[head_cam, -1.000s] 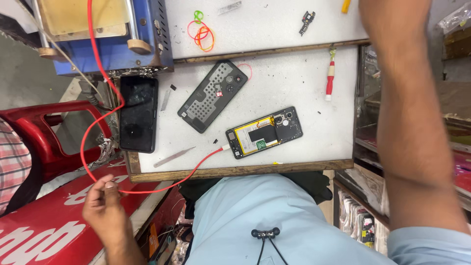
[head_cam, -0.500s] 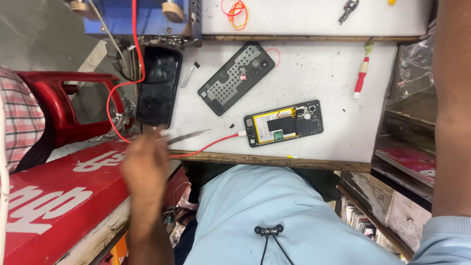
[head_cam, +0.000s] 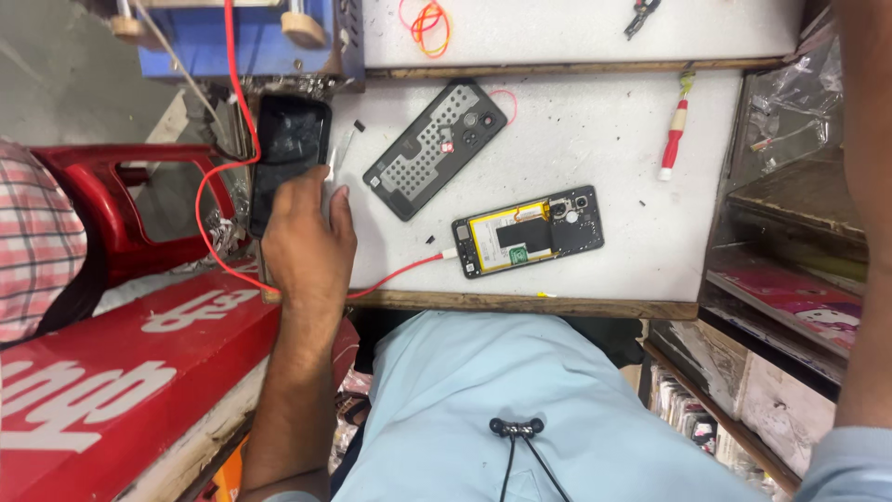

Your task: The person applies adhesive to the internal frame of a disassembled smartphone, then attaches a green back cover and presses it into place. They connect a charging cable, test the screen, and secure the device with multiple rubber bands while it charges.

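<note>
My left hand (head_cam: 307, 244) lies back-up on the white worktop (head_cam: 595, 121), fingers together. Its fingertips touch the near end of a black phone screen (head_cam: 290, 139) at the table's left edge. What is under the palm is hidden. An opened phone (head_cam: 530, 232) with a yellow-edged battery lies in the middle. A red cable (head_cam: 400, 274) is plugged into its left end and runs under my hand. A perforated black back cover (head_cam: 435, 149) lies tilted beyond it. Only my right forearm (head_cam: 864, 186) shows along the right edge; the hand is out of frame.
A red-and-white screwdriver (head_cam: 674, 139) lies at the right. A blue machine (head_cam: 242, 42) and orange rubber bands (head_cam: 427, 23) sit at the back. To the left are a red plastic chair (head_cam: 130, 204) and a person in a checked shirt (head_cam: 37, 242). Shelves (head_cam: 790, 279) stand at the right.
My left hand has risen from below the table edge onto the worktop, reaching the black screen and covering the spot where tweezers lay. The view has shifted left.
</note>
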